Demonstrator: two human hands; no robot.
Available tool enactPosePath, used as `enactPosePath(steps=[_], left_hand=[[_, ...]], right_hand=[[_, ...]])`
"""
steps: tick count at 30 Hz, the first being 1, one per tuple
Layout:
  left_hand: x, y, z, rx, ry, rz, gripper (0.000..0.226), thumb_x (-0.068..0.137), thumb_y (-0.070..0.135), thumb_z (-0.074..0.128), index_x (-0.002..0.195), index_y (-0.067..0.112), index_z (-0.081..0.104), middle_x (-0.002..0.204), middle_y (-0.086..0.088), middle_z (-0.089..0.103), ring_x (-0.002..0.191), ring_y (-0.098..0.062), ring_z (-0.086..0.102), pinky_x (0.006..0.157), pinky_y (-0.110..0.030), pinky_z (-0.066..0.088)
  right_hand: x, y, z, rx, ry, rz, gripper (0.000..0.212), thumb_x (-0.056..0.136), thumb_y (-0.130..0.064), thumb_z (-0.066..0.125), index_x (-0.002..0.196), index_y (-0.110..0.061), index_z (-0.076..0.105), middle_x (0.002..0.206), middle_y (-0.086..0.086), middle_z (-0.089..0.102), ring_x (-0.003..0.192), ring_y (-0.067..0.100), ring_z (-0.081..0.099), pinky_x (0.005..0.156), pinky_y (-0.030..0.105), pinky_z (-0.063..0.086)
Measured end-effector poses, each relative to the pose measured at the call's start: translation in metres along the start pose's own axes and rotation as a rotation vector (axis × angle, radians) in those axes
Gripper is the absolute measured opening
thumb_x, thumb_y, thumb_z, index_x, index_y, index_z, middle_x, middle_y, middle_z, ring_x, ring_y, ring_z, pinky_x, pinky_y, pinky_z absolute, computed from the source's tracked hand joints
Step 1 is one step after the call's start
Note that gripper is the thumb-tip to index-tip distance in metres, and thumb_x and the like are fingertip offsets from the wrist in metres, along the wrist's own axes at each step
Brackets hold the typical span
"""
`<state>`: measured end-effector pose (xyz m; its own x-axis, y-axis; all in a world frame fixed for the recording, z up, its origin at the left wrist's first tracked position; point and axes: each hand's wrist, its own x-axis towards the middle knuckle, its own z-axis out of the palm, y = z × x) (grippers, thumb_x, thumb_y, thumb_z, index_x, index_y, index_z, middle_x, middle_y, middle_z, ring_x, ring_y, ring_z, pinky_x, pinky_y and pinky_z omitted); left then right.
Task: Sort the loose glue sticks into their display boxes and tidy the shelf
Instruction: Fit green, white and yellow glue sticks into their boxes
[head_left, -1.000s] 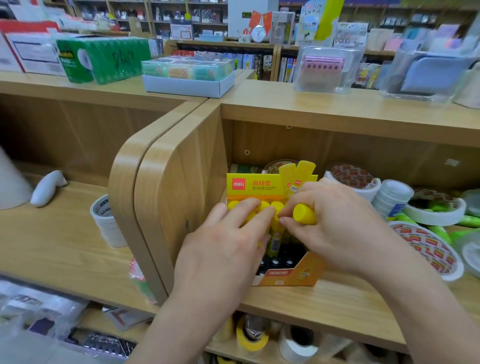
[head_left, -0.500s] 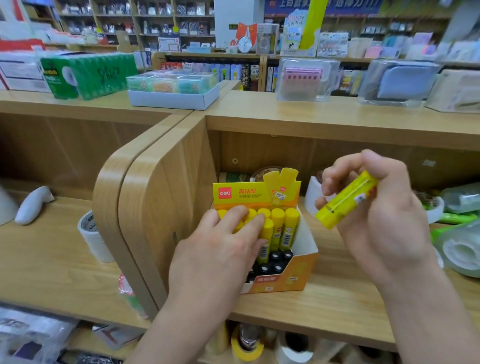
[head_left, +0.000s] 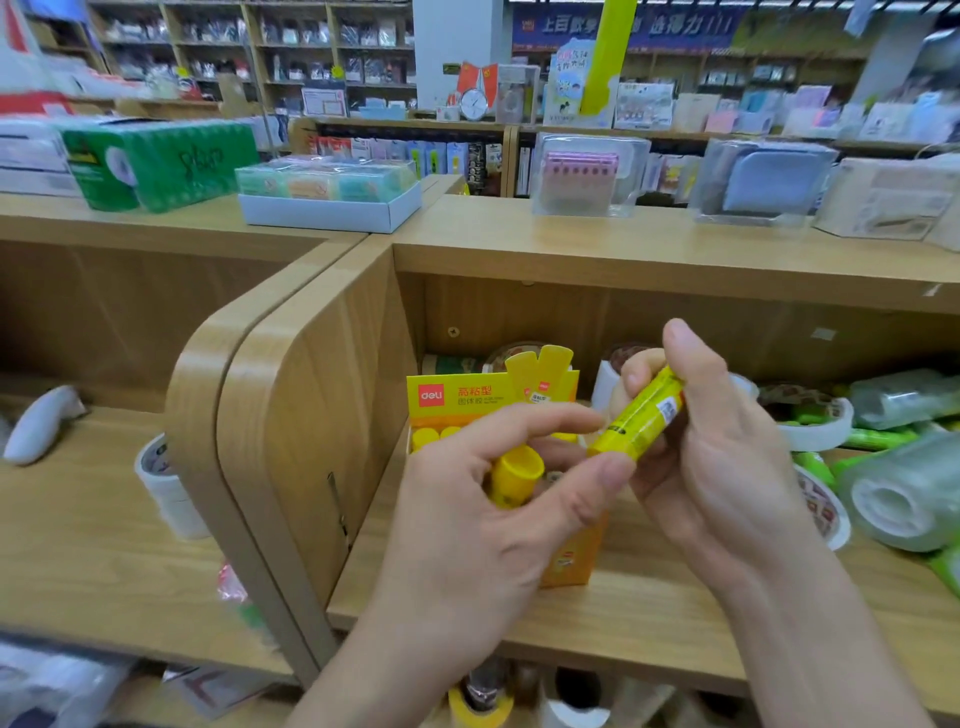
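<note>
In the right shelf bay: the display box (head_left: 467, 397), yellow and orange, stands on the wooden shelf (head_left: 649, 613) close beside the curved side panel (head_left: 311, 441). The hands cover most of its front.
Inside the box: the yellow caps of the boxed glue sticks (head_left: 431, 436) show in a row at the back left. The rest is hidden.
Grip of the right hand (head_left: 727, 467): closed round a yellow glue stick (head_left: 644, 415), with the thumb over the top and the fingers curled behind.
Where that stick is: in the air above the box, tilted, with its lower end pointing toward the other hand.
Grip of the left hand (head_left: 483, 530): closed on a short yellow piece (head_left: 517, 475) with its hollow end up, tucked between the fingers and the palm. I cannot tell whether it is a loose cap or a whole stick. The index finger reaches out to the held stick's lower end, and the thumb lies just below it.
Right of the box: tape rolls (head_left: 815, 421) and clear-wrapped rolls (head_left: 904, 499) lie on the same shelf.
Left bay: a white tape roll (head_left: 161, 467) sits beside the panel.
Shelf top: a green box (head_left: 156, 161) and a white tray (head_left: 332, 215) of pastel packs.
</note>
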<state>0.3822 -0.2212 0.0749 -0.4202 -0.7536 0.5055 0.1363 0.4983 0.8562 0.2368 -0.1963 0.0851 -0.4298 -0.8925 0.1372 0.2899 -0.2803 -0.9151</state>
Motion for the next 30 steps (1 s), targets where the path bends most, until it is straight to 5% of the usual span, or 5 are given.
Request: enactPosePath(steps=[6,9,16,20,30], left_hand=[[0.007,-0.003,-0.008,0.111,0.130,-0.028,0.021,0.065,0.032,0.077,0.086,0.030,0.074,0.079,0.017,0.072,0.069,-0.004,0.066,0.059,-0.014,0.053],[0.007,-0.014,-0.012,0.243,0.131,-0.012,0.018,0.068,0.030,0.079,0.086,0.033,0.074,0.070,0.025,0.066,0.062,0.003,0.059,0.055,-0.008,0.045],[0.004,-0.043,-0.026,1.058,-0.009,0.270,0.035,0.075,0.037,0.076,0.107,0.025,0.072,0.107,0.013,0.070,0.079,-0.014,0.056,0.048,-0.027,0.049],[0.003,-0.049,-0.029,1.127,-0.065,0.264,0.038,0.072,0.034,0.080,0.108,0.029,0.071,0.106,0.015,0.071,0.075,-0.012,0.049,0.042,-0.020,0.034],[0.007,-0.058,-0.030,1.083,-0.046,0.287,0.027,0.075,0.025,0.080,0.102,0.025,0.074,0.103,0.012,0.072,0.075,-0.014,0.052,0.044,-0.027,0.048]], right_hand=[[-0.008,-0.006,-0.005,-0.239,-0.095,-0.204,0.016,0.079,-0.030,0.068,0.084,-0.017,0.061,0.067,0.000,0.061,0.061,0.011,0.053,0.050,0.021,0.043],[-0.007,-0.004,-0.008,-0.365,-0.031,-0.361,0.024,0.072,-0.016,0.071,0.094,-0.015,0.064,0.080,0.004,0.071,0.072,0.011,0.067,0.063,0.019,0.051],[0.000,0.004,-0.024,-1.106,-0.063,-0.559,0.028,0.086,-0.007,0.067,0.108,-0.024,0.070,0.104,-0.012,0.066,0.100,0.007,0.062,0.084,0.030,0.054],[0.000,0.003,-0.019,-1.092,-0.089,-0.557,0.029,0.080,-0.009,0.074,0.101,-0.025,0.064,0.094,-0.008,0.064,0.088,0.008,0.064,0.074,0.029,0.056],[-0.003,-0.009,-0.023,-1.197,-0.045,-0.582,0.019,0.075,-0.020,0.080,0.091,-0.027,0.072,0.075,-0.025,0.061,0.073,0.007,0.058,0.066,0.020,0.047]])
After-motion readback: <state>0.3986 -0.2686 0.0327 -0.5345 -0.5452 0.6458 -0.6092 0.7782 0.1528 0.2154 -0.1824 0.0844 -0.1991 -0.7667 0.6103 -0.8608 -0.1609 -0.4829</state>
